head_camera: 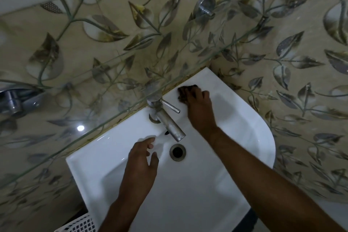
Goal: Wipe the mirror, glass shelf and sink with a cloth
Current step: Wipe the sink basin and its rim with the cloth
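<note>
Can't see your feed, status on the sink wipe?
Right hand presses dark cloth on sink back ledge. Left hand open over basin. Tap beside cloth.

The sink (244, 137) is showing glossy white. The cloth (185, 91) is looking dark brown — nearly black. The tap (169, 124) and the drain ring (177, 152) are gleaming dull silver-grey. The wall tiles (282, 52) are wearing beige with grey-brown leaves on trailing vines, some touched yellow. A basket (79, 225) is showing white latticework — dark through its holes.
</note>
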A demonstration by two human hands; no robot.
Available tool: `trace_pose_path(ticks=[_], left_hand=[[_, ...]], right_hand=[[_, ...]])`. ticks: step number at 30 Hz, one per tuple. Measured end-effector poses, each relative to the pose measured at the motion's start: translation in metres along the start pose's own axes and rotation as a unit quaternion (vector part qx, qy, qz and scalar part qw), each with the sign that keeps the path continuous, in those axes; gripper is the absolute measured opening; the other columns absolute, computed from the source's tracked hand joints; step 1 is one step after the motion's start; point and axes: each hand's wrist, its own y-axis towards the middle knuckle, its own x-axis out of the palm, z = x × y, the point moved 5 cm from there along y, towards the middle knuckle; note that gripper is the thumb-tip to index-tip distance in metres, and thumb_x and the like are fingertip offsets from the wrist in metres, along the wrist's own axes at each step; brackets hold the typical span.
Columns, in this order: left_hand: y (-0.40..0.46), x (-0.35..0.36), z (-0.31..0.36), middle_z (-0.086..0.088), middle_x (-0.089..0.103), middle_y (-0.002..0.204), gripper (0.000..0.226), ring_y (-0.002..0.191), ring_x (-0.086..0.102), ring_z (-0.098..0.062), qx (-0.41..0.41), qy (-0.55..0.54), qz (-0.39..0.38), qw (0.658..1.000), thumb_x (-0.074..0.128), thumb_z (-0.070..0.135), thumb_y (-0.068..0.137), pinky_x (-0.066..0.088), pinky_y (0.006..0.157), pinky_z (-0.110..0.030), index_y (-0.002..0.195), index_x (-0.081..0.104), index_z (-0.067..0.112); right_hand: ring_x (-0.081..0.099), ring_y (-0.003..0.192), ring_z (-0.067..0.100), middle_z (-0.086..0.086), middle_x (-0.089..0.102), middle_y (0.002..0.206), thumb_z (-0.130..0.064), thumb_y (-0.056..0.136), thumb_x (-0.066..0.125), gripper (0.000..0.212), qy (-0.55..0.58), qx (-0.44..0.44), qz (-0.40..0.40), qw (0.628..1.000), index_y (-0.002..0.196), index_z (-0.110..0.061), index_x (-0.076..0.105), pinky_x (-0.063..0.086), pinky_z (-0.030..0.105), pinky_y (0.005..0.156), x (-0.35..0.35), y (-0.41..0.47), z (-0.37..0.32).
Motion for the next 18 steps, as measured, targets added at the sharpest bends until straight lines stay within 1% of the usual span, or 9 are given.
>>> trace_pose_path(ticks=[3, 5, 7, 9, 11, 12, 13, 15, 18], left_hand=[[-0.001, -0.007, -0.005, 0.011, 0.056, 0.106, 0.046, 0.091, 0.057, -0.007, -0.003, -0.002, 0.011, 1.000, 0.063, 0.007, 0.088, 0.049, 0.078, -0.023, 0.127, 0.055, 0.031], [-0.003, -0.013, -0.007, 0.011, 0.056, 0.105, 0.047, 0.091, 0.057, -0.008, -0.003, -0.008, 0.014, 1.000, 0.062, 0.005, 0.088, 0.048, 0.077, -0.023, 0.127, 0.055, 0.030], [-0.006, -0.020, -0.010, 0.011, 0.056, 0.105, 0.047, 0.090, 0.057, -0.007, -0.002, -0.011, 0.020, 1.000, 0.062, 0.004, 0.088, 0.046, 0.077, -0.020, 0.127, 0.056, 0.030], [-0.008, -0.030, -0.013, 0.011, 0.057, 0.106, 0.047, 0.091, 0.057, -0.006, -0.007, -0.009, 0.031, 0.999, 0.062, 0.004, 0.088, 0.044, 0.077, -0.016, 0.127, 0.057, 0.031], [-0.009, -0.039, -0.017, 0.011, 0.058, 0.107, 0.044, 0.093, 0.058, -0.005, -0.018, -0.006, 0.045, 0.999, 0.061, 0.006, 0.090, 0.042, 0.077, -0.011, 0.126, 0.058, 0.031], [-0.011, -0.043, -0.020, 0.010, 0.058, 0.109, 0.043, 0.095, 0.058, -0.005, -0.025, -0.007, 0.050, 0.998, 0.060, 0.006, 0.091, 0.041, 0.079, -0.011, 0.127, 0.058, 0.030], [-0.012, -0.047, -0.023, 0.010, 0.059, 0.110, 0.042, 0.097, 0.059, -0.006, -0.031, -0.010, 0.054, 0.998, 0.059, 0.007, 0.092, 0.041, 0.080, -0.012, 0.127, 0.059, 0.029], [-0.015, -0.054, -0.029, 0.008, 0.059, 0.113, 0.041, 0.099, 0.058, -0.006, -0.045, -0.005, 0.057, 0.997, 0.058, 0.008, 0.093, 0.041, 0.083, -0.013, 0.128, 0.059, 0.027], [-0.021, -0.071, -0.043, 0.005, 0.060, 0.110, 0.040, 0.093, 0.057, -0.006, -0.056, 0.022, 0.073, 0.996, 0.058, 0.007, 0.092, 0.046, 0.083, -0.019, 0.129, 0.059, 0.025]], right_hand=[[0.045, 0.092, 0.026, 0.006, 0.049, 0.130, -0.028, 0.092, 0.043, 0.048, 0.086, -0.067, -0.059, 0.992, 0.138, -0.017, 0.051, 0.044, 0.037, 0.076, 0.001, -0.038, -0.054], [0.041, 0.095, 0.022, 0.002, 0.043, 0.133, -0.032, 0.083, 0.044, 0.057, 0.151, -0.070, -0.067, 0.984, 0.139, -0.017, 0.048, 0.045, 0.033, 0.078, -0.006, -0.054, -0.062], [0.042, 0.104, 0.023, 0.001, 0.043, 0.134, -0.027, 0.088, 0.050, 0.052, 0.180, -0.021, -0.051, 0.982, 0.139, -0.021, 0.046, 0.048, 0.037, 0.084, -0.008, -0.064, -0.053], [0.043, 0.114, 0.024, 0.002, 0.044, 0.132, -0.014, 0.087, 0.057, 0.057, 0.192, 0.051, -0.028, 0.980, 0.142, -0.023, 0.045, 0.046, 0.038, 0.091, -0.001, -0.078, -0.048], [0.050, 0.111, 0.020, -0.005, 0.050, 0.122, -0.017, 0.087, 0.057, 0.054, 0.216, 0.132, 0.005, 0.967, 0.138, -0.030, 0.048, 0.049, 0.036, 0.086, 0.005, -0.096, -0.065], [0.056, 0.107, 0.023, -0.006, 0.055, 0.117, -0.022, 0.088, 0.060, 0.047, 0.233, 0.162, 0.004, 0.959, 0.132, -0.033, 0.053, 0.053, 0.041, 0.081, 0.008, -0.105, -0.079], [0.060, 0.104, 0.029, -0.002, 0.058, 0.117, -0.021, 0.085, 0.068, 0.047, 0.218, 0.150, -0.002, 0.964, 0.129, -0.031, 0.056, 0.055, 0.044, 0.078, 0.011, -0.113, -0.097], [0.057, 0.102, 0.029, 0.008, 0.055, 0.124, -0.009, 0.074, 0.077, 0.065, 0.137, 0.042, -0.058, 0.988, 0.134, -0.018, 0.054, 0.056, 0.036, 0.078, 0.017, -0.125, -0.136], [0.049, 0.099, 0.025, 0.008, 0.049, 0.128, -0.007, 0.074, 0.069, 0.066, 0.106, -0.071, -0.096, 0.987, 0.136, -0.014, 0.049, 0.051, 0.032, 0.078, 0.019, -0.123, -0.168]])
